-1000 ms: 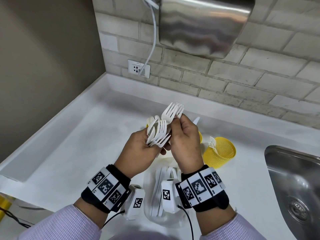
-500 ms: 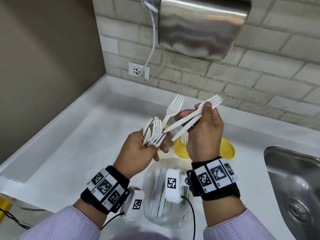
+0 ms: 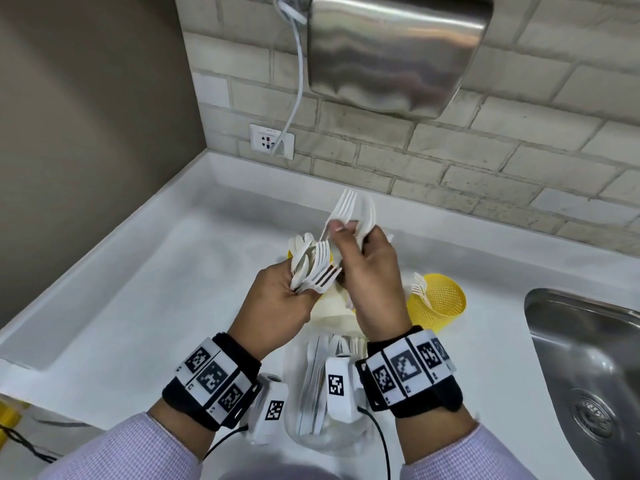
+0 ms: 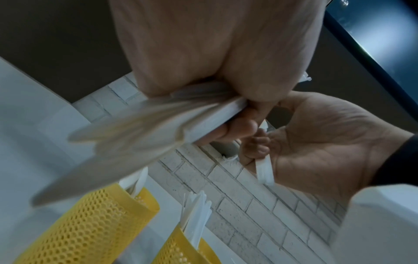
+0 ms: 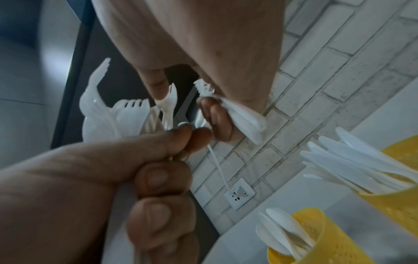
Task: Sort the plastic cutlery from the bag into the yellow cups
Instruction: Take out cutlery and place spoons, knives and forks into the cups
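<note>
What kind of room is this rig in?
Probably a washroom or small pantry corner: a steel hand dryer hangs on the brick-tiled wall, wired to a wall socket, above a white counter with a steel sink set into it.

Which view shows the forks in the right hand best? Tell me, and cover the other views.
The head view: the forks rise above the right hand, tines up and plainly readable, if slightly blurred. The left wrist view shows only handle ends poking from that hand's curled fingers. The right wrist view shows them close but blurred.
</note>
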A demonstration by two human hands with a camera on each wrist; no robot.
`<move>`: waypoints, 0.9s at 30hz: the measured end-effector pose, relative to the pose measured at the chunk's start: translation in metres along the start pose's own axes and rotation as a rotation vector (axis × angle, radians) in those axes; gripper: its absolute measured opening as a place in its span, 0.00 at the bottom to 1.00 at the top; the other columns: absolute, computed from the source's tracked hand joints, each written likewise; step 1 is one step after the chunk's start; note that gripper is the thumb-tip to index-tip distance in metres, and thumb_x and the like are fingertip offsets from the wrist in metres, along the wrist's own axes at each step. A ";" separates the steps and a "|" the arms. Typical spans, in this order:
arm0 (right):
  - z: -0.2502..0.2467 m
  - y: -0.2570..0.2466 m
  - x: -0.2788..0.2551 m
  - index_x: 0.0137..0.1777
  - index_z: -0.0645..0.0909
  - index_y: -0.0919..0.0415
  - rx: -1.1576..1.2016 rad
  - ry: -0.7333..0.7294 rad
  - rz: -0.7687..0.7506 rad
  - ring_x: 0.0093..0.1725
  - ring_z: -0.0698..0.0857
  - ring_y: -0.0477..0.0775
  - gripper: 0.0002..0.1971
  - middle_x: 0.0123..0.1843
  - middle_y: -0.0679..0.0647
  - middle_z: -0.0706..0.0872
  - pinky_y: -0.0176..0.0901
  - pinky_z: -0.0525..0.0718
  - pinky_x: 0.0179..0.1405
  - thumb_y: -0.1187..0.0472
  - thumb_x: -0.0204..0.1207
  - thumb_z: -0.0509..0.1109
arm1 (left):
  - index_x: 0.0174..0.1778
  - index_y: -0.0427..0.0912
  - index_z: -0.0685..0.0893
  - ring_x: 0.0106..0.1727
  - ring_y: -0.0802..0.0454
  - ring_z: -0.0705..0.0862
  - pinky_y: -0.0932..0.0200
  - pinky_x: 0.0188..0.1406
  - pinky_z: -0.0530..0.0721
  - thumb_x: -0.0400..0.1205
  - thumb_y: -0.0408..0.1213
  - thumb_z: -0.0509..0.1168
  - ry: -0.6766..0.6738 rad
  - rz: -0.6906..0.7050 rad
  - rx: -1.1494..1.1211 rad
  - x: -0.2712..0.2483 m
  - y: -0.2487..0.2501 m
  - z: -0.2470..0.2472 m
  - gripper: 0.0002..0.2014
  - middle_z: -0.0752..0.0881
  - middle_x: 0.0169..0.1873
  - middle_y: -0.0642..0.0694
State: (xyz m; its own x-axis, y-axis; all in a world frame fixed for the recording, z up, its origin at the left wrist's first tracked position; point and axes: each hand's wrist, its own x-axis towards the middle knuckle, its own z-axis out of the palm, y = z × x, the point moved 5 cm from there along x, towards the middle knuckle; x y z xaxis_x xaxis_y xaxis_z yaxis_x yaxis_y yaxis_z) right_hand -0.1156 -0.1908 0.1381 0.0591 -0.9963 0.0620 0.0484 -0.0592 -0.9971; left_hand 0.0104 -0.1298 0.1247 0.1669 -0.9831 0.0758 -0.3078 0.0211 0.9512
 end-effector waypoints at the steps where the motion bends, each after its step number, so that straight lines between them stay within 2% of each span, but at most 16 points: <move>1: 0.003 0.001 -0.001 0.53 0.84 0.56 0.009 -0.042 0.013 0.45 0.91 0.58 0.24 0.42 0.50 0.91 0.58 0.87 0.49 0.38 0.68 0.77 | 0.27 0.51 0.77 0.18 0.60 0.73 0.71 0.21 0.70 0.82 0.22 0.65 -0.015 0.015 0.006 -0.001 0.002 0.001 0.22 0.77 0.18 0.51; 4: 0.004 -0.004 -0.001 0.48 0.86 0.59 0.007 -0.117 0.014 0.42 0.90 0.55 0.19 0.39 0.55 0.90 0.56 0.86 0.44 0.43 0.71 0.79 | 0.25 0.61 0.81 0.21 0.61 0.74 0.72 0.24 0.71 0.79 0.19 0.63 -0.046 0.061 0.016 -0.003 0.007 0.001 0.28 0.79 0.18 0.58; 6: 0.005 -0.008 -0.001 0.47 0.86 0.64 -0.016 -0.132 0.008 0.43 0.89 0.57 0.24 0.41 0.65 0.90 0.62 0.87 0.49 0.41 0.70 0.79 | 0.27 0.67 0.81 0.24 0.63 0.77 0.74 0.27 0.72 0.79 0.19 0.63 -0.048 0.103 0.047 -0.003 0.008 0.000 0.31 0.81 0.21 0.63; 7: 0.006 -0.009 -0.001 0.45 0.86 0.65 -0.022 -0.127 0.003 0.42 0.89 0.56 0.23 0.41 0.66 0.90 0.63 0.87 0.50 0.41 0.71 0.78 | 0.29 0.66 0.80 0.25 0.64 0.78 0.74 0.28 0.72 0.79 0.19 0.64 -0.043 0.125 0.058 -0.003 0.008 0.000 0.30 0.82 0.22 0.65; 8: 0.006 -0.011 -0.001 0.42 0.86 0.64 -0.021 -0.112 -0.003 0.40 0.88 0.54 0.20 0.37 0.63 0.89 0.61 0.85 0.48 0.44 0.75 0.77 | 0.30 0.65 0.79 0.26 0.65 0.78 0.75 0.29 0.72 0.79 0.19 0.65 -0.037 0.148 0.067 -0.003 0.007 0.001 0.29 0.82 0.23 0.66; 10: 0.004 -0.013 0.002 0.34 0.84 0.57 -0.017 -0.059 0.010 0.32 0.83 0.50 0.17 0.27 0.50 0.84 0.53 0.80 0.42 0.48 0.79 0.74 | 0.36 0.64 0.78 0.27 0.65 0.78 0.76 0.30 0.71 0.79 0.19 0.66 -0.028 0.190 0.085 -0.002 0.005 0.001 0.27 0.83 0.25 0.67; 11: 0.003 -0.013 0.003 0.31 0.81 0.55 -0.008 -0.040 0.025 0.30 0.79 0.50 0.18 0.25 0.47 0.80 0.52 0.76 0.41 0.47 0.79 0.72 | 0.39 0.64 0.78 0.28 0.65 0.78 0.76 0.32 0.71 0.79 0.19 0.66 -0.023 0.205 0.100 -0.002 0.005 0.002 0.26 0.83 0.26 0.68; 13: 0.002 -0.014 0.005 0.29 0.75 0.55 0.042 -0.032 0.051 0.28 0.72 0.52 0.18 0.24 0.49 0.71 0.53 0.71 0.38 0.46 0.76 0.70 | 0.42 0.64 0.78 0.29 0.66 0.78 0.76 0.33 0.71 0.80 0.20 0.67 -0.023 0.222 0.112 -0.001 0.003 0.002 0.25 0.83 0.28 0.69; 15: 0.000 -0.015 0.007 0.31 0.74 0.55 0.103 -0.020 0.102 0.27 0.67 0.54 0.16 0.25 0.52 0.67 0.51 0.67 0.33 0.47 0.73 0.70 | 0.43 0.64 0.78 0.29 0.67 0.79 0.77 0.34 0.70 0.81 0.22 0.68 -0.025 0.220 0.117 -0.001 0.001 0.002 0.24 0.83 0.28 0.70; 18: -0.005 -0.017 0.010 0.36 0.73 0.60 0.223 0.008 0.155 0.26 0.68 0.52 0.13 0.27 0.53 0.69 0.46 0.67 0.28 0.51 0.69 0.68 | 0.50 0.59 0.82 0.29 0.70 0.79 0.77 0.34 0.71 0.82 0.23 0.68 -0.052 0.202 0.122 -0.001 -0.002 0.004 0.19 0.83 0.27 0.71; 21: -0.011 -0.024 0.013 0.39 0.72 0.60 0.381 0.033 0.148 0.28 0.75 0.54 0.09 0.30 0.55 0.76 0.46 0.70 0.29 0.58 0.78 0.63 | 0.53 0.54 0.83 0.29 0.71 0.80 0.78 0.34 0.73 0.83 0.24 0.68 -0.074 0.172 0.124 -0.001 -0.001 0.003 0.16 0.83 0.27 0.72; 23: -0.015 -0.029 0.015 0.42 0.72 0.62 0.488 0.014 0.129 0.33 0.82 0.60 0.08 0.33 0.57 0.78 0.47 0.78 0.35 0.60 0.82 0.59 | 0.51 0.49 0.85 0.27 0.67 0.79 0.74 0.33 0.75 0.84 0.27 0.69 -0.077 0.146 0.102 0.000 -0.003 0.004 0.10 0.83 0.27 0.67; 24: -0.017 -0.033 0.015 0.46 0.72 0.63 0.534 0.000 0.108 0.35 0.84 0.62 0.06 0.34 0.58 0.78 0.49 0.83 0.38 0.60 0.81 0.58 | 0.51 0.46 0.86 0.25 0.63 0.77 0.69 0.33 0.77 0.84 0.32 0.69 -0.083 0.123 0.056 0.001 -0.005 0.004 0.04 0.84 0.26 0.61; 25: -0.019 -0.037 0.015 0.50 0.71 0.62 0.571 -0.006 0.076 0.35 0.84 0.64 0.05 0.35 0.59 0.77 0.54 0.85 0.42 0.60 0.81 0.58 | 0.51 0.44 0.86 0.25 0.57 0.77 0.63 0.31 0.78 0.85 0.38 0.70 -0.090 0.096 -0.005 0.001 -0.006 0.004 0.03 0.84 0.27 0.52; 26: -0.021 -0.041 0.014 0.51 0.70 0.60 0.597 0.007 0.035 0.34 0.83 0.64 0.04 0.34 0.59 0.76 0.58 0.86 0.43 0.61 0.81 0.57 | 0.52 0.44 0.86 0.24 0.53 0.76 0.58 0.30 0.78 0.85 0.44 0.70 -0.095 0.073 -0.050 0.000 -0.008 0.004 0.07 0.84 0.29 0.44; 27: -0.024 -0.046 0.012 0.50 0.69 0.59 0.611 0.034 -0.016 0.31 0.80 0.62 0.03 0.34 0.59 0.74 0.59 0.85 0.43 0.63 0.82 0.55 | 0.52 0.44 0.86 0.24 0.51 0.76 0.56 0.29 0.78 0.85 0.46 0.69 -0.107 0.042 -0.076 0.000 -0.010 0.005 0.09 0.84 0.32 0.39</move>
State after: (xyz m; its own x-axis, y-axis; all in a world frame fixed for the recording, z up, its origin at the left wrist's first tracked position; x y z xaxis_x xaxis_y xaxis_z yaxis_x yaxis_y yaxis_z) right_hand -0.1411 -0.2019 0.1837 0.0222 -0.9977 0.0648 0.6129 -0.0376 -0.7893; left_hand 0.0089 -0.1308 0.1141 0.0532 -0.9947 0.0881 -0.2397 0.0729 0.9681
